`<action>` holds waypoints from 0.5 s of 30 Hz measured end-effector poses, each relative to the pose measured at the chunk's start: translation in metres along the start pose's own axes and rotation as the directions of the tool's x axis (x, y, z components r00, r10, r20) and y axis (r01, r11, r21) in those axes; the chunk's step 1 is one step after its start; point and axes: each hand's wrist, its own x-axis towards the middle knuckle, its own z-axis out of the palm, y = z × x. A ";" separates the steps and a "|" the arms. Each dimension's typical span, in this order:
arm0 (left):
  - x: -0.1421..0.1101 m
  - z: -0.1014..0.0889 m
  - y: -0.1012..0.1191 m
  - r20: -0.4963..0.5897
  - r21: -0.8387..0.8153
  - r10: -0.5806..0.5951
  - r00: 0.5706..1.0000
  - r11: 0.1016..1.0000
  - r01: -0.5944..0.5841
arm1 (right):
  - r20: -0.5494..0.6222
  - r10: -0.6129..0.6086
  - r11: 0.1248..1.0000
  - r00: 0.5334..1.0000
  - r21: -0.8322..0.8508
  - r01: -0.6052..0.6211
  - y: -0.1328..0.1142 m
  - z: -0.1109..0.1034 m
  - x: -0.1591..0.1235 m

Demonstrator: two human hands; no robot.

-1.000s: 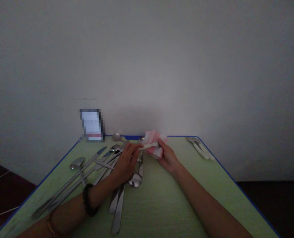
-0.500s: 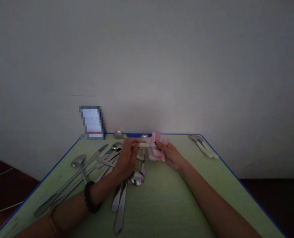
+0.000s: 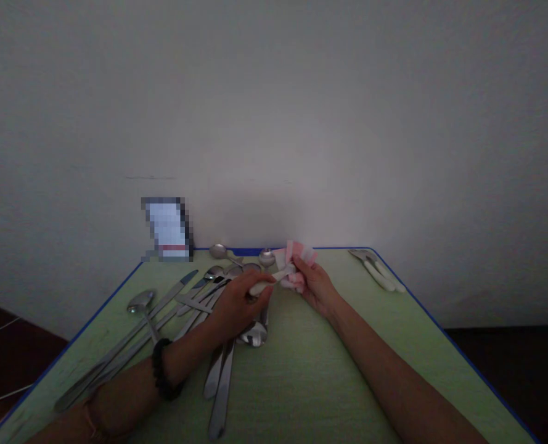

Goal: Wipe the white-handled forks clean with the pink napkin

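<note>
My left hand (image 3: 238, 303) is closed round the white handle of a utensil (image 3: 265, 283), held just above the green table (image 3: 301, 370). The utensil's far end is buried in a pink and white cloth (image 3: 294, 262), so I cannot tell which kind it is. My right hand (image 3: 314, 285) grips that cloth around the utensil. Both hands meet near the middle of the table's far half. A black bead bracelet (image 3: 160, 371) sits on my left wrist.
Several metal spoons and knives (image 3: 181, 308) lie spread on the table's left half, some under my left forearm. A few white-handled utensils (image 3: 376, 270) rest at the far right corner. A small blurred card (image 3: 166, 229) stands against the wall at the far left.
My left hand has drawn back towards me, tilting the white handle down on its near end. My right hand with the cloth has stayed at the utensil's far end, shifting slightly.
</note>
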 end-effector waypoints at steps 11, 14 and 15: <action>0.000 0.001 0.001 0.028 0.023 -0.010 1.000 1.000 0.009 | -0.037 0.019 0.999 0.999 0.037 -0.018 0.000 -0.004 0.005; 0.000 0.001 0.001 -0.012 0.013 0.002 1.000 1.000 -0.002 | -0.041 0.059 0.994 0.997 0.099 -0.054 -0.002 -0.004 0.005; 0.000 0.001 0.001 -0.020 0.012 -0.004 1.000 1.000 0.005 | -0.036 0.069 0.990 0.997 0.123 -0.064 -0.004 -0.004 0.005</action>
